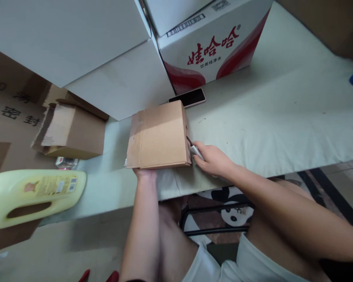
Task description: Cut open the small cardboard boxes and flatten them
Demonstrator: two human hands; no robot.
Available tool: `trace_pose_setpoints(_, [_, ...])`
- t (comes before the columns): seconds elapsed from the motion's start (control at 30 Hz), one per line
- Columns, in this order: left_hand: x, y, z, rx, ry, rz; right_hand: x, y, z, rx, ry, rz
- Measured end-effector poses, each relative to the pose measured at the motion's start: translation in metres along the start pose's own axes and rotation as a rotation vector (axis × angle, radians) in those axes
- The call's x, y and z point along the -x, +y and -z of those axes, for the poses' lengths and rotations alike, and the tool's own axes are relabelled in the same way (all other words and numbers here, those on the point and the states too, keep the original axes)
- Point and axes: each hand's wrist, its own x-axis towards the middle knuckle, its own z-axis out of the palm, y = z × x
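A closed brown cardboard box is in front of me, with a strip of clear tape along its left part. My left hand reaches in under the box's near edge; its fingers are hidden by the cardboard. At the box's right side, my right hand is closed around a small tool with a silver-grey handle. The tool's thin dark end points at that side of the box, near a small dark gap; I cannot tell whether it goes in.
A phone lies just behind the box, before a white-and-red carton. White boxes stand at back left. An open cardboard box and a pale yellow jug are on the left. A light green cloth covers the table.
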Motion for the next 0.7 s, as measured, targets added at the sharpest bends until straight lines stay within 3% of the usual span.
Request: trace_pose_setpoints(0.7, [0.0002, -0.0006, 0.0014, -0.011, -0.020, -0.010, 0.0004, -0.0013, -0.0013, 0.044, -0.027, 0.008])
